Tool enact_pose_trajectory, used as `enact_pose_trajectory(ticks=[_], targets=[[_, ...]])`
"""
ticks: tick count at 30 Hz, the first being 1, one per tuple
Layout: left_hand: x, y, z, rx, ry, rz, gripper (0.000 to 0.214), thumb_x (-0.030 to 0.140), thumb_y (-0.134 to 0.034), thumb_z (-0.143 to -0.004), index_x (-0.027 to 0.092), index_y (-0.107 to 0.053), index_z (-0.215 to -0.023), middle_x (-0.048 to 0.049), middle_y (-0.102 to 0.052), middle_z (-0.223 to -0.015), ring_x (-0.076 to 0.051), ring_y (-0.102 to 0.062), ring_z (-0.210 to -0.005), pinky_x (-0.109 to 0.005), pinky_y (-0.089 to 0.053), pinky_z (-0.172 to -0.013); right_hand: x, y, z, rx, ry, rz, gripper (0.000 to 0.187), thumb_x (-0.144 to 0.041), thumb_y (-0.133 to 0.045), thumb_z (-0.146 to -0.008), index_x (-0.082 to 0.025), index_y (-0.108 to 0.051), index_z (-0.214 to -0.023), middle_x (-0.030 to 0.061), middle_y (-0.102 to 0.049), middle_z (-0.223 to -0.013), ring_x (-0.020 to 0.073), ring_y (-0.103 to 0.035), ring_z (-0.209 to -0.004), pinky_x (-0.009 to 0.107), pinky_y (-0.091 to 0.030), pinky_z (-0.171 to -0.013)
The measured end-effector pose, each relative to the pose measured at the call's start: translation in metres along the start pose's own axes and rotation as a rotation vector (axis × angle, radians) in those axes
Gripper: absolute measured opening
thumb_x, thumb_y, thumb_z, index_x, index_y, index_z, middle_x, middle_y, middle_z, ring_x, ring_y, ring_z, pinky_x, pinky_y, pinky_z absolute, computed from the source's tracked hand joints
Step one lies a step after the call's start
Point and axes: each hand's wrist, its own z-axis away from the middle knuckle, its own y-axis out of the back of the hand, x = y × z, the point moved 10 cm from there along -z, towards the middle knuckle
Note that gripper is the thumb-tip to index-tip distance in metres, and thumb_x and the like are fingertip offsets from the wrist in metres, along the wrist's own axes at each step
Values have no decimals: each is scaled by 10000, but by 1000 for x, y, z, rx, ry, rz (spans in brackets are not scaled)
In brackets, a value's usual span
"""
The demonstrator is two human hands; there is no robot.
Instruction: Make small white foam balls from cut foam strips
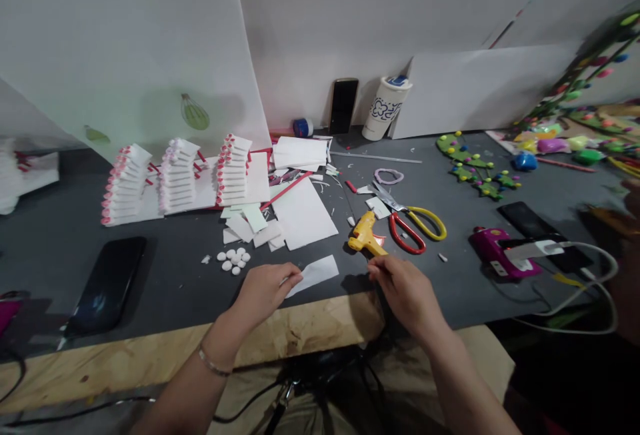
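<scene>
My left hand (267,288) pinches one end of a white paper strip (320,273) just above the table's front edge. Fingers closed, my right hand (403,288) grips the handle end of a yellow glue gun (366,232), whose nozzle end points away from me. Scissors (400,212) with one red and one yellow handle lie beyond that hand. Left of the strip is a cluster of small white round pieces (234,260). Behind it lie cut paper pieces (245,227) and a larger white sheet (305,215).
Three stacks of folded white paper with pink tips (233,172) stand at the back left. A phone (110,282) lies at left. A white cup (386,108) and an upright phone (343,105) lean at the back. A purple power strip (500,255) with a cable sits right, beside another person's hand.
</scene>
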Motion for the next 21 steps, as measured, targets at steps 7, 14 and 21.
enact_pose_trajectory(ticks=[7,14,21], targets=[[-2,2,1,18,12,-3,308,378,-404,-950,226,-665,-895,5,-727,-808,-154,-665,-738,-230,-402,-625,3,12,-5,115,57,310,293,-437,-484,-920,-183,-605,-998,120,-636,-916,264,-565,-837,360,-429,-728],[-1,2,0,33,27,7,290,375,-428,-941,230,-674,-892,13,-728,-801,-145,-657,-725,-229,-405,-631,21,-12,-11,143,42,231,292,-377,-377,-961,-151,-533,-1063,143,-623,-893,281,-570,-828,395,-452,-721],[1,4,1,35,26,17,292,371,-431,-940,222,-674,-881,16,-726,-794,-140,-655,-716,-227,-403,-625,22,7,-1,307,-39,-106,295,-395,-408,-932,-174,-482,-1112,128,-602,-979,253,-585,-835,391,-486,-721]])
